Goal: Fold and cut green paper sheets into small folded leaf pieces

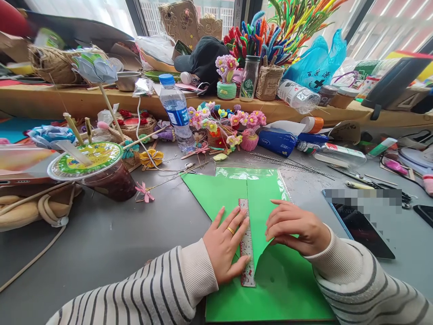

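My left hand (228, 241) lies flat with spread fingers, pressing a clear ruler with red markings (248, 266) onto a sheet of green paper (216, 192). A gold-coloured ring is on one finger. To the right of the ruler, my right hand (297, 228) pinches the edge of the green paper, whose lower corner curls up. A dark line runs upward on the sheet from near the ruler's top end. Beneath lies more green paper (287, 293), with clear plastic wrapping (284, 185) showing at its upper right.
A phone or tablet (361, 230) lies at the right, near scissors (389, 187). At the left stands a lidded cup of dark drink (115, 183). A water bottle (177, 115), crocheted flowers (216, 122) and thin wires (291, 163) line the back, below a crowded ledge (135, 97).
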`<state>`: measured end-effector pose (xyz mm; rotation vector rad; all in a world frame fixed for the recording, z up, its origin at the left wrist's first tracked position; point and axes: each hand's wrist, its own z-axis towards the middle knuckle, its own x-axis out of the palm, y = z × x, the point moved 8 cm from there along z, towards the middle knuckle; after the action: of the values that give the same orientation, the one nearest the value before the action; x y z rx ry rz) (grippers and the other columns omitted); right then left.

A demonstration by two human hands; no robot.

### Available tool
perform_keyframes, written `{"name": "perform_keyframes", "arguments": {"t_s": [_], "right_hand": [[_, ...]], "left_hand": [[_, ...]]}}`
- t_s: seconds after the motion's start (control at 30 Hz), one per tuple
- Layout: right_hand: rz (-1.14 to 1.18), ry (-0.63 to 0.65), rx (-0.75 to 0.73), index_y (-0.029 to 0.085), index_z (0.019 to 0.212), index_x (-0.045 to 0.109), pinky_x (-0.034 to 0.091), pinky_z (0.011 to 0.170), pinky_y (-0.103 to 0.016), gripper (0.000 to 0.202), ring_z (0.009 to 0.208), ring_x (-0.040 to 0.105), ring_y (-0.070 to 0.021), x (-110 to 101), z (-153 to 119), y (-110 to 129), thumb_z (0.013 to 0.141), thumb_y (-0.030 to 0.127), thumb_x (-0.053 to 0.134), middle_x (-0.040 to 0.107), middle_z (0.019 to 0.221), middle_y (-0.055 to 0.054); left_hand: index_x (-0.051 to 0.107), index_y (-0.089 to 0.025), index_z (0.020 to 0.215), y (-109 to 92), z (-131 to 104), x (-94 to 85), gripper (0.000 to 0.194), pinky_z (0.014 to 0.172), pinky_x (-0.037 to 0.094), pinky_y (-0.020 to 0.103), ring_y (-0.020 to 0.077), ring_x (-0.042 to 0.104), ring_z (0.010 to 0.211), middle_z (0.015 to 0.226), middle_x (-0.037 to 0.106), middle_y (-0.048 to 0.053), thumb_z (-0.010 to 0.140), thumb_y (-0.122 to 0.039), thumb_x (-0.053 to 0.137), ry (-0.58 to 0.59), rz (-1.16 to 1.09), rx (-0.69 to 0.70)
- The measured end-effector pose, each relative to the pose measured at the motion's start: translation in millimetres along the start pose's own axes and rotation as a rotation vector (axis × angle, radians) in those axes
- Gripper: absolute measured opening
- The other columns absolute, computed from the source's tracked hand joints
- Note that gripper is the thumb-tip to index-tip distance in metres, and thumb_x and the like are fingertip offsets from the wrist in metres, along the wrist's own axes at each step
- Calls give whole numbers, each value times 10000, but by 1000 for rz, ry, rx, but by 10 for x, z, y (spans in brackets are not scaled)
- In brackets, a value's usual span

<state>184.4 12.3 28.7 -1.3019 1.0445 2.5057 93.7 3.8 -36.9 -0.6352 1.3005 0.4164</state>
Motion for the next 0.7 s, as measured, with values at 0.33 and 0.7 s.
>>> {"name": "perform_keyframes", "arguments": {"t_s": [0.33,0.7], "right_hand": [[49,11,80,182,689,578,287,859,-335,83,659,527,-100,-4,13,-84,722,195,502,593,658,-10],[-96,111,-1,221,685,600,184,919,-397,122,700,520,-108,-1,46,-146,728,212,487,599,642,12]], "left_hand": [[238,-103,1223,-5,1,9,634,955,30,464,250,93,1195,1308,170,105,675,-385,386,7,21,-3],[224,-111,1228,-1,0,13,631,951,40,467,255,105,1192,1307,179,103,684,-396,371,-13,10,1]]}}
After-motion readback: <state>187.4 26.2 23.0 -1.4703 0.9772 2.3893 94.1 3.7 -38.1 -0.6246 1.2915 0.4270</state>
